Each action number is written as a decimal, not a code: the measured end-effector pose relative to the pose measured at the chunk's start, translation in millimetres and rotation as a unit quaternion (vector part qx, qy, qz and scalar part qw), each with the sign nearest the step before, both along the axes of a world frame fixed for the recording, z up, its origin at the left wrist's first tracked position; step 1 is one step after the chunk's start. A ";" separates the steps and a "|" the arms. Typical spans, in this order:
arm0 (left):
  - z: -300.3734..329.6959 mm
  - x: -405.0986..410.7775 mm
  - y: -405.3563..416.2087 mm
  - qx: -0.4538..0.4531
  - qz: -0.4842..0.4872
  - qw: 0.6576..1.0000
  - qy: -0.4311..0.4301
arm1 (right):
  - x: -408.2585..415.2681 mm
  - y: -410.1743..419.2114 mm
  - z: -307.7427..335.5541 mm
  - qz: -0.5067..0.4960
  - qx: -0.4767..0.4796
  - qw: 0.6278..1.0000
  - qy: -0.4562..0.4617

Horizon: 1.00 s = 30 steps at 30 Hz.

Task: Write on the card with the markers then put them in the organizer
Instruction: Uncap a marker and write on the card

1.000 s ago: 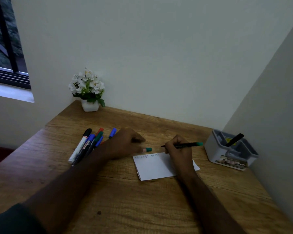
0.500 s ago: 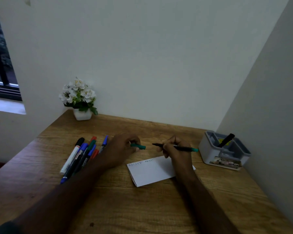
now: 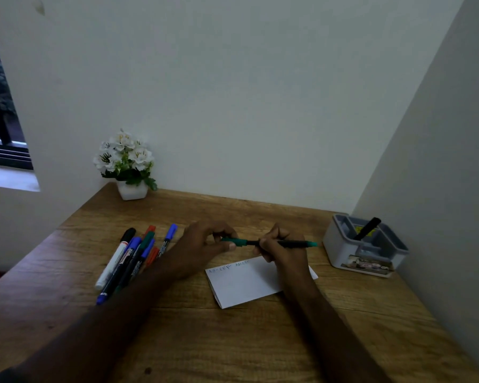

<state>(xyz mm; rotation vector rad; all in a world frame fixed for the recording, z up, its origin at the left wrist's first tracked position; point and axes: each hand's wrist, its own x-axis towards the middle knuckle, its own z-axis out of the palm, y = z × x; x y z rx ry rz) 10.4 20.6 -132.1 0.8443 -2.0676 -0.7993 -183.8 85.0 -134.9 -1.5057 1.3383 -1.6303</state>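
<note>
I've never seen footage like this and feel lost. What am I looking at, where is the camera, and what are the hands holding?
No machine here: a person wears a camera on the head, looking down at a wooden desk. The right hand grips a green marker; the left hand pinches its cap at the tip. Below lies a white card with some writing. Spare markers lie left, a flower pot stands behind them, and a grey organizer holds one black marker.
</note>
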 end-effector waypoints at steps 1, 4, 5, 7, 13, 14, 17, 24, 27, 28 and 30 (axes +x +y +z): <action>0.8 -0.8 0.7 0.000 -0.005 1.000 0.004 | 0.4 0.2 -0.5 0.009 0.006 1.000 -0.003; 3.2 -2.2 3.2 0.004 -0.009 1.000 0.020 | 1.8 0.7 -2.1 0.027 0.026 0.999 0.002; 4.0 -2.5 3.8 0.008 -0.016 1.000 0.025 | 2.4 0.9 -2.0 0.029 0.030 0.999 0.009; 4.6 -2.9 4.7 0.013 -0.032 0.999 0.032 | 2.7 1.0 0.4 0.033 0.035 0.999 0.015; 5.7 -3.8 6.9 0.028 -0.037 0.996 0.075 | 0.5 4.6 6.6 0.072 0.070 0.995 0.003; 6.3 -4.5 7.7 0.028 -0.033 0.996 0.077 | 1.1 5.4 8.1 0.077 0.077 0.994 -0.001; 7.2 -4.6 9.0 0.034 -0.027 0.995 0.085 | 3.3 5.7 12.0 0.082 0.070 0.994 -0.004; 17.7 -14.5 20.4 0.106 0.020 0.976 0.191 | 18.6 18.0 20.2 0.046 0.050 0.997 0.021; 18.6 -19.3 18.1 0.105 0.027 0.979 0.171 | 11.4 17.7 24.7 -0.003 0.019 1.000 -0.024; 19.2 -21.5 16.5 0.103 0.031 0.981 0.160 | 6.0 18.7 28.8 -0.009 0.013 0.999 -0.047; 23.3 -30.3 13.3 0.087 0.039 0.986 0.138 | -8.1 23.7 40.5 -0.020 -0.004 0.999 -0.041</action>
